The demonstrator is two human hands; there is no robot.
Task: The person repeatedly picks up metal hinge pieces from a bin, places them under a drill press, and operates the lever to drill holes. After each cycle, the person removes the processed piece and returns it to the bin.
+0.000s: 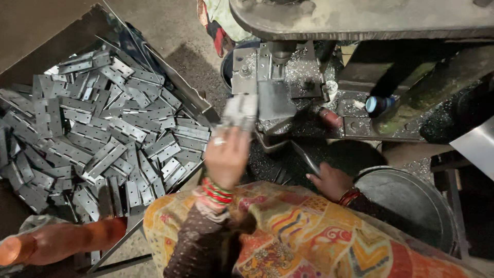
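Hinges (pixel 92 139), grey metal, fill the big tray (pixel 198 100) at the left, heaped up to its right edge. Right of the tray stands the press (pixel 272 77), with metal chips around its base. A round metal tub (pixel 411 198) sits at the lower right. The left hand (pixel 226 157), with bangles on the wrist, is closed on one hinge (pixel 239 112) and holds it just in front of the press; it looks blurred. The right hand (pixel 329 180) is lower, fingers curled around a thin dark rod (pixel 304 157).
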